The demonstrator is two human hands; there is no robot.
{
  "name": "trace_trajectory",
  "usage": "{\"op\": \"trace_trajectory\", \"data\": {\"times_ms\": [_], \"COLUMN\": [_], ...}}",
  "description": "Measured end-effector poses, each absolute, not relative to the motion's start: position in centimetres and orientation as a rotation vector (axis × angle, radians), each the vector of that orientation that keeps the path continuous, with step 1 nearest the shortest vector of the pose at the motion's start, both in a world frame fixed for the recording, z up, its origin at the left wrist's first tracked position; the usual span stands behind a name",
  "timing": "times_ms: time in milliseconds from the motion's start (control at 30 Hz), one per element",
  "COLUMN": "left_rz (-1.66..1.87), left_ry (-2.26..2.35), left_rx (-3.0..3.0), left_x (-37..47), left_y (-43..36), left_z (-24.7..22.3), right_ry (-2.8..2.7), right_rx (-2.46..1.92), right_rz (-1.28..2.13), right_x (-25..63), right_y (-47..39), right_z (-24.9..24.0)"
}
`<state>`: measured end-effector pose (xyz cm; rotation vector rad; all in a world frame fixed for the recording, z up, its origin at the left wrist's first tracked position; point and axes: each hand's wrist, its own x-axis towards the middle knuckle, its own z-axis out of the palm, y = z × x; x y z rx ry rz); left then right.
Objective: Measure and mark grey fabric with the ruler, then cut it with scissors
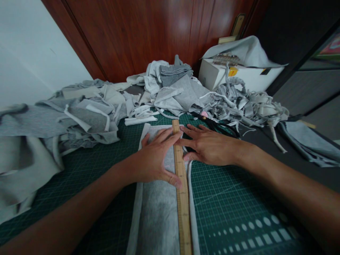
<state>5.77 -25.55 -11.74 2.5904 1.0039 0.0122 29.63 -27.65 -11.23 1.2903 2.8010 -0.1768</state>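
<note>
A long strip of grey fabric (159, 216) lies on the green cutting mat (225, 191), running from the near edge toward the back. Lengthwise on its right part rests a wooden ruler (183, 202). My left hand (154, 159) is spread flat over the fabric, its fingertips and thumb touching the ruler's left side. My right hand (204, 143) lies with fingers stretched out at the ruler's right side, near its far end. Something dark under the right palm is mostly hidden. Just beyond the right hand are black-handled scissors (217, 125).
Grey fabric pieces (87, 109) are heaped at the left and back. Tangled fabric strips (247, 102) lie at the back right before a white box (215, 72) with cloth on it. More cut fabric (316, 141) sits far right. A wooden door (148, 39) stands behind.
</note>
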Motion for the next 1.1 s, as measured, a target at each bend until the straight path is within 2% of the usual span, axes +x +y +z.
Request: {"op": "trace_trajectory", "data": {"times_ms": [500, 967, 1100], "left_rz": [-0.018, -0.109, -0.022], "left_ry": [1.042, 1.138, 1.112], "left_rx": [2.590, 2.537, 2.526], "left_x": [5.7, 5.0, 5.0], "left_y": [-25.5, -26.2, -26.2], "left_z": [-12.0, -11.8, -12.0], "right_ry": [2.929, 2.897, 2.921], "right_rx": [1.341, 1.314, 1.307], "right_rz": [-0.105, -0.170, -0.190], "right_x": [30.6, 30.3, 30.4], "right_y": [-27.6, -26.5, -26.6], "right_z": [-13.1, -12.6, -12.6]}}
